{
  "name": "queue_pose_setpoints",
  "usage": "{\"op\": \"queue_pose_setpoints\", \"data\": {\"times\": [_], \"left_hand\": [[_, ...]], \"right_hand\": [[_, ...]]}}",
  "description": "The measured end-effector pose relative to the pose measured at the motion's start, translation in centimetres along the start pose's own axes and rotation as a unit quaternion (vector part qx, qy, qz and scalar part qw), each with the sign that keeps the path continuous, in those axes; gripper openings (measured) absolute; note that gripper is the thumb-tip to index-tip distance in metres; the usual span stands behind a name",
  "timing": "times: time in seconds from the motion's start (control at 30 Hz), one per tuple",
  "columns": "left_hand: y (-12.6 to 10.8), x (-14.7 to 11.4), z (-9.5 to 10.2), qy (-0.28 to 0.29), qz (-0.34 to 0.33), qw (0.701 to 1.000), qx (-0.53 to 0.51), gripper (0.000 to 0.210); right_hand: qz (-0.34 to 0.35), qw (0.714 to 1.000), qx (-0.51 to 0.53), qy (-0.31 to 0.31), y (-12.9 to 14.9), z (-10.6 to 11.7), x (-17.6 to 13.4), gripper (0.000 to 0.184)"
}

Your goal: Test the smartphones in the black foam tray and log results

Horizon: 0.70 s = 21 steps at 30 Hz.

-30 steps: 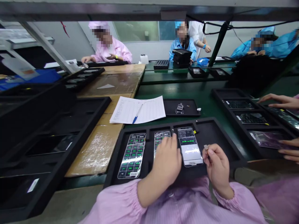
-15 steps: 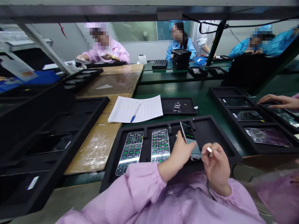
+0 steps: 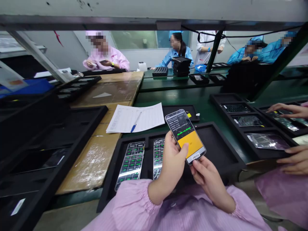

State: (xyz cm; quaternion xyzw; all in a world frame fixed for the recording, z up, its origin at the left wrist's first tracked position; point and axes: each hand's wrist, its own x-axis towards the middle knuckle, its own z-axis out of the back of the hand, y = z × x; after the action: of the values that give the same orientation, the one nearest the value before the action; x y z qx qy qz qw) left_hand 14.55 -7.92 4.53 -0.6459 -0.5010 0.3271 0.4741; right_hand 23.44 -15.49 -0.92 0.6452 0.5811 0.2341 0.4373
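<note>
My left hand (image 3: 172, 157) is closed around the left side of a smartphone (image 3: 185, 136), its thumb lying over the lit screen. The screen shows green text on black above an orange block. At the phone's bottom edge my right hand (image 3: 208, 178) is closed, thumb and fingers pinched together; whatever is between them is hidden. Below the phone lies a black tray (image 3: 218, 144) with compartments. Two more phones rest in it: a left phone (image 3: 131, 163) and a middle phone (image 3: 158, 158) partly covered by my left hand, both showing green grids.
Papers (image 3: 144, 112) with a blue pen (image 3: 136, 122) lie behind the tray, beside a small black tray (image 3: 168, 110). Black trays (image 3: 96, 123) stand at left. On the right, another tray (image 3: 240, 125) holds phones, near a co-worker's hands (image 3: 295, 110). A shelf (image 3: 144, 22) spans overhead.
My left hand has lifted the phone out of the tray. My right hand, earlier holding a small white-and-gold piece, has come to the phone's bottom edge. The screen's lower part turned orange.
</note>
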Motion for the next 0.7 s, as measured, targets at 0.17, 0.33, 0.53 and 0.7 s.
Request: {"op": "queue_pose_setpoints", "data": {"times": [0.17,0.33,0.53,0.7], "left_hand": [[-0.3,0.3,0.5,-0.045,-0.059,0.997,-0.006,0.054],[-1.0,1.3,1.3,-0.085,-0.081,0.993,-0.018,0.051],[0.2,-0.2,0.2,-0.042,-0.054,0.997,0.020,0.053],[-0.1,0.3,0.5,-0.064,-0.077,0.995,0.008,0.053]], "right_hand": [[0.037,0.995,-0.089,-0.019,-0.4,0.4,0.1,0.050],[0.077,0.992,-0.102,-0.005,0.1,0.4,0.2,0.045],[0.087,0.992,-0.096,0.007,0.2,0.1,0.9,0.043],[0.130,0.990,-0.057,-0.019,-0.3,0.1,0.5,0.041]]}}
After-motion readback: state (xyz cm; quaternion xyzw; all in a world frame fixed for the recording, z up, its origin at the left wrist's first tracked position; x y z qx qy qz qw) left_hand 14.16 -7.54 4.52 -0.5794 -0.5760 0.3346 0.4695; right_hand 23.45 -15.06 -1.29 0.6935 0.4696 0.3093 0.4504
